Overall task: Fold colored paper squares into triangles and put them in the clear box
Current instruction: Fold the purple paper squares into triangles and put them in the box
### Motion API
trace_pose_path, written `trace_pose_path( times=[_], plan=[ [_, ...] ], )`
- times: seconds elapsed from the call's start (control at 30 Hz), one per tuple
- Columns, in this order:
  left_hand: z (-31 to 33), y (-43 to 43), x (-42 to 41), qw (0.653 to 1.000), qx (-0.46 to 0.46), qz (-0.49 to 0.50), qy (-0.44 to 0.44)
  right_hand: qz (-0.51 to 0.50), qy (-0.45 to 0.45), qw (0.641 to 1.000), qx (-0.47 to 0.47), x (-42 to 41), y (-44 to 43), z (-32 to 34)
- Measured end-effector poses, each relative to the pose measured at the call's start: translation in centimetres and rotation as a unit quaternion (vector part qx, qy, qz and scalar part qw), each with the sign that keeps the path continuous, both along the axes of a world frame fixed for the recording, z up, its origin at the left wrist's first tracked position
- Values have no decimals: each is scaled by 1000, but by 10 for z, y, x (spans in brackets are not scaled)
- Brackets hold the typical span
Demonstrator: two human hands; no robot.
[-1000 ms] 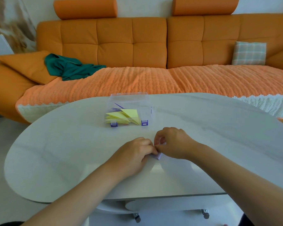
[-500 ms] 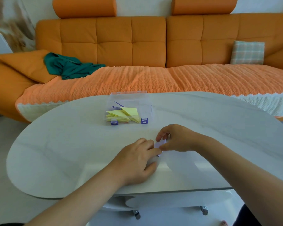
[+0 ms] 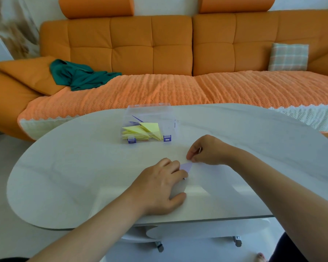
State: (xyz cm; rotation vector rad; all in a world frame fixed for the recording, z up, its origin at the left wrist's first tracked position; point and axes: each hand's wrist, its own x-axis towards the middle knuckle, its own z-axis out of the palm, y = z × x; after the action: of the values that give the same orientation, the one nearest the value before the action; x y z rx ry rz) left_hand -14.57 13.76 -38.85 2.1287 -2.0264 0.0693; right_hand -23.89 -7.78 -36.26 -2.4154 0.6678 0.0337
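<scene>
Left hand [image 3: 159, 186] — palm down on the glossy white oval table [image 3: 64, 176], fingers pressing a lilac paper [image 3: 186, 166] flat. Right hand [image 3: 206, 150] — thumb and forefinger pinching that paper's far tip. Beyond: clear box [image 3: 150, 114], purple latches [image 3: 167, 138], holding stacked yellow triangles [image 3: 140, 130]. Farthest: tufted orange sofa [image 3: 131, 44], crumpled green cloth [image 3: 78, 76] left, plaid cushion [image 3: 288, 57] right.
</scene>
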Motion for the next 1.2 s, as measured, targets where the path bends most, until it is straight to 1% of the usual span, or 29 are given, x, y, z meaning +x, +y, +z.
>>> trace_pose_path(
  times=[0.23, 0.33, 0.43, 0.83, 0.97, 1.2],
  plan=[
    [2, -4, -5, 999, -20, 33, 16, -9, -16, 999, 31, -1, 3, -4],
    [0, -8, -8, 999, -16, 47, 9, 6, 8, 1000, 10, -1, 5, -7],
    [-3, -9, -11, 998, -14, 62, 13, 9, 12, 1000, 4, 0, 7, -5],
    [-11, 19, -9, 989, -17, 50, 139, 9, 16, 1000, 18, -1, 10, -2],
    [-7, 19, -6, 988, -12, 54, 142, 16, 17, 1000, 14, -2, 11, -1],
    [-1, -11, 0, 980, -60, 95, 166, 38, 4, 999, -6, -4, 16, -4]
  ],
)
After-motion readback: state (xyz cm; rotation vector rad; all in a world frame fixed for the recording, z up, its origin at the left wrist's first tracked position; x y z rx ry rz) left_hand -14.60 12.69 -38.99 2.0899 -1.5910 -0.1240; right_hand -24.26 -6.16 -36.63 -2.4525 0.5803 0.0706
